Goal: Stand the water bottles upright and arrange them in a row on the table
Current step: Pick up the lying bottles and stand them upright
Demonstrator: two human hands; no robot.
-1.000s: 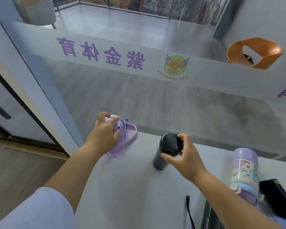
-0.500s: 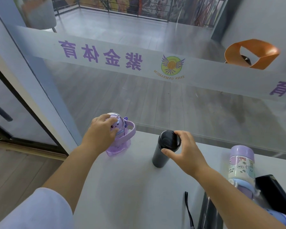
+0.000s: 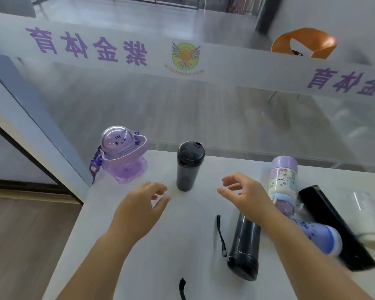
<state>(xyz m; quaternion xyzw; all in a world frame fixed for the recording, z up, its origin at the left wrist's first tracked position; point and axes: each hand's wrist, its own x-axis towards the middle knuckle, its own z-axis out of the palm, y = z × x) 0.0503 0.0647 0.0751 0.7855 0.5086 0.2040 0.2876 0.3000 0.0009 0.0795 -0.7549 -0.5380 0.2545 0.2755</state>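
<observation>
1. While both hands hang free over the white table [image 3: 139, 267] in the head view, two bottles stand at its far edge. These are the translucent purple bottle with a cat-face dome lid [image 3: 122, 154] on the left and, near it, the black cylindrical tumbler with a flip lid [image 3: 189, 167].
2. The left hand [image 3: 143, 204] holds nothing. Its fingers are loosely bent, near the foot of the black tumbler but apart from it.
3. The right hand [image 3: 245, 191] is also empty and relaxed. It is between the tumbler and the lilac-capped bottle with cartoon print [image 3: 283, 178].
4. This printed bottle seems upright, but its lower part is hidden, so I cannot tell for sure.
5. Work remains. The glossy black bottle with a wrist strap [image 3: 244, 245] lies on its side under the right forearm, strap end toward the person. The pale blue bottle with purple print [image 3: 318, 234] lies further right, against a long black object [image 3: 338, 230] whose kind I cannot tell.
6. I judge that the next step is the lying black bottle, because the right hand is nearest to it.
7. It is better to grasp the bottle around the middle of the body and not by the strap, since a smooth round bottle probably rolls.
8. Then tip it onto its base and set it to the right of the tumbler, on the same line, with a small gap.
9. The tumbler is tall and narrow and may fall easily, so the elbow should stay high.
</observation>
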